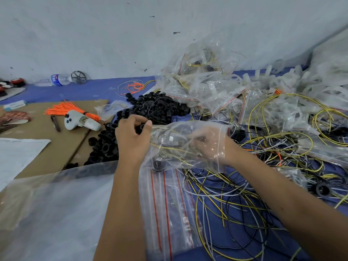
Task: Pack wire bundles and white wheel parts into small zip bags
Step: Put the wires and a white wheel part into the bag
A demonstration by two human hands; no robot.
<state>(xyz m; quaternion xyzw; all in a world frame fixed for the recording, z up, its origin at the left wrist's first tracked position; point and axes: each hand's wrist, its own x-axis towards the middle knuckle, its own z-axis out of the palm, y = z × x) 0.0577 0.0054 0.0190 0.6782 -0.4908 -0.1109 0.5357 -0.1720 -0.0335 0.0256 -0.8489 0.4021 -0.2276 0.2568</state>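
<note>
Only the water bottle (59, 79) shows a blue label, unreadable.

No lettering can be read with certainty. A blue-and-red label is seen on the plastic water bottle (58, 80) lying by the wall, its print too small to make out. Dark handwritten marks, perhaps digits, are carried on the white controller (81, 122) on the cardboard, but stay illegible. Faint red print on a zip bag (186, 221) is blurred.
</note>
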